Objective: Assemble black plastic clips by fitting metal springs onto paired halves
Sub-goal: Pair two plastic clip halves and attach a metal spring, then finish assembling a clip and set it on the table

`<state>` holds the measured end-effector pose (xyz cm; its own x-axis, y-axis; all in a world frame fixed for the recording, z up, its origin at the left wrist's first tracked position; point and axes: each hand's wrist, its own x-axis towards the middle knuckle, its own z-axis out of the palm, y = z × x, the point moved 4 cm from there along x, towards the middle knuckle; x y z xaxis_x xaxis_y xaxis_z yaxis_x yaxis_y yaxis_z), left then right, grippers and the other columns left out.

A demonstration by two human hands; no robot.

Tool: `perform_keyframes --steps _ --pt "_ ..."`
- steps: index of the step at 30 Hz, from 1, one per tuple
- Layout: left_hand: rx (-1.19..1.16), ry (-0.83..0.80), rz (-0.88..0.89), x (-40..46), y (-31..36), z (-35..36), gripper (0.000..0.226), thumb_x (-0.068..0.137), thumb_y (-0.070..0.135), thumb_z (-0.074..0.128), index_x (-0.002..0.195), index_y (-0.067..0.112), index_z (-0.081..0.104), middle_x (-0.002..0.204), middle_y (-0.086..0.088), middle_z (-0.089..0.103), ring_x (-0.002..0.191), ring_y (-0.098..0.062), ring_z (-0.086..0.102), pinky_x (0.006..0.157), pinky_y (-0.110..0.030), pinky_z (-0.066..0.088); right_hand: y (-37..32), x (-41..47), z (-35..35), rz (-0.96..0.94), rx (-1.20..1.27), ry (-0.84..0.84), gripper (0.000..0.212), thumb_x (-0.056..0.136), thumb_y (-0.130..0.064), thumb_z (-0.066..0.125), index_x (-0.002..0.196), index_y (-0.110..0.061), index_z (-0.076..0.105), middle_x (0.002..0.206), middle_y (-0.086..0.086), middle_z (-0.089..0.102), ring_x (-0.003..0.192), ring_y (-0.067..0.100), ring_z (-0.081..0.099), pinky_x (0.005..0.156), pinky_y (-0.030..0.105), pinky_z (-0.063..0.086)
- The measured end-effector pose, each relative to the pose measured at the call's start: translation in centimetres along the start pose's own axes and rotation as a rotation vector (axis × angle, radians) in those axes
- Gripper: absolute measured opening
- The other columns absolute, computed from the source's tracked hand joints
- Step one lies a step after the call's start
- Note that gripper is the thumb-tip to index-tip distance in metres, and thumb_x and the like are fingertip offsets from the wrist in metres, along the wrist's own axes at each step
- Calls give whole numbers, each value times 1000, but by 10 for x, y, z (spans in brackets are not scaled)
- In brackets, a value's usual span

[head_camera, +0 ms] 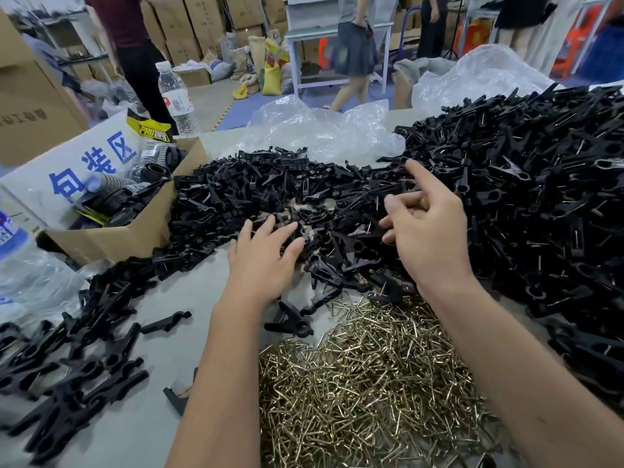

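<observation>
Both bare hands reach forward over a grey counter [141, 430] crowded with parts. The left hand [261, 261] lies palm down at the near edge of a pile of loose black clip halves [256, 190], its fingers spread and their tips touching the pieces; its grip holds nothing that can be seen. The right hand [430, 228] hovers just above the same pile, further right, with the index finger pointing away from the person and the other fingers curled loosely inward. Its grip is partly closed, and whether anything small sits inside the curl cannot be told.

Directly below the 2 forearms, near the person, spreads a heap of brass-coloured metal springs [368, 383], bent wire pieces tangled together. A single black clip [290, 320] lies at the far left edge of that heap, just under the left wrist. A much larger mound of black clips [540, 204] rises along the right side, and more clips [77, 352] are scattered over the near left of the counter.

An open cardboard box [135, 228] stands to the left of the pile, with a clear water bottle [175, 96] behind it. Crumpled clear plastic sheeting [324, 130] lies beyond the pile. In the background, people stand among stacked cartons [189, 25].
</observation>
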<state>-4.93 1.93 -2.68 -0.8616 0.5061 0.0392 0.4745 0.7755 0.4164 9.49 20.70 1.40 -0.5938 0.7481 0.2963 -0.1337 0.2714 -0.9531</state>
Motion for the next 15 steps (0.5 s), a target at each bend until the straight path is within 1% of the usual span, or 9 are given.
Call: perform_keyframes --steps 2,3,5,7,8,9,11,13,15 --pt "-21 48 34 2 -1 -2 41 107 42 50 147 36 54 160 2 45 152 -26 31 122 -52 28 -7 -4 3 -100 -108 12 44 100 -10 65 141 -24 61 84 -6 67 71 18 71 70 39 63" --pt "-46 95 43 3 -1 -4 36 104 36 58 140 33 61 150 2 56 143 -24 44 116 -48 37 -11 -7 5 -149 -168 9 37 99 -9 65 133 -23 66 84 -7 68 70 17 71 68 38 62" --pt "-109 172 32 0 -1 -9 22 97 27 71 117 34 73 126 6 68 122 -20 57 102 -37 46 -15 -15 13 -219 -233 -22 28 97 -8 67 122 -20 72 79 -9 67 65 12 67 63 30 59" --pt "-181 199 10 -2 -3 -12 16 90 25 80 92 39 73 104 15 67 105 -15 62 91 -31 47 -17 -23 21 -263 -253 -84 24 96 -7 68 116 -19 75 78 -11 67 60 10 63 59 22 53" --pt "-202 203 3 -3 -4 -14 21 87 26 83 81 41 69 95 19 67 98 -11 63 85 -28 48 -18 -26 25 -279 -262 -118 23 96 -7 68 114 -18 75 78 -10 67 59 10 63 59 20 51" --pt "-224 202 0 -3 -6 -15 22 83 28 86 75 38 68 86 21 67 89 -5 63 78 -22 46 -18 -28 28 -287 -266 -149 21 96 -7 68 113 -18 76 78 -9 67 59 10 64 59 21 51" --pt "-273 198 0 -2 -8 -17 21 78 30 90 72 30 70 74 17 68 73 4 61 62 -8 38 -16 -30 30 -284 -257 -183 19 96 -7 68 110 -18 77 76 -8 67 58 10 64 58 20 49" --pt "-332 198 -1 -2 -9 -19 21 77 29 92 70 26 72 67 14 67 63 7 59 56 -6 39 -15 -30 30 -274 -252 -186 17 97 -8 69 107 -19 77 77 -10 67 60 8 64 59 19 49" --pt "-380 205 9 -3 -9 -19 21 77 27 91 69 25 72 64 12 66 59 2 57 54 -6 39 -14 -30 29 -250 -229 -187 17 97 -9 69 106 -20 78 79 -9 68 62 10 67 60 25 55"
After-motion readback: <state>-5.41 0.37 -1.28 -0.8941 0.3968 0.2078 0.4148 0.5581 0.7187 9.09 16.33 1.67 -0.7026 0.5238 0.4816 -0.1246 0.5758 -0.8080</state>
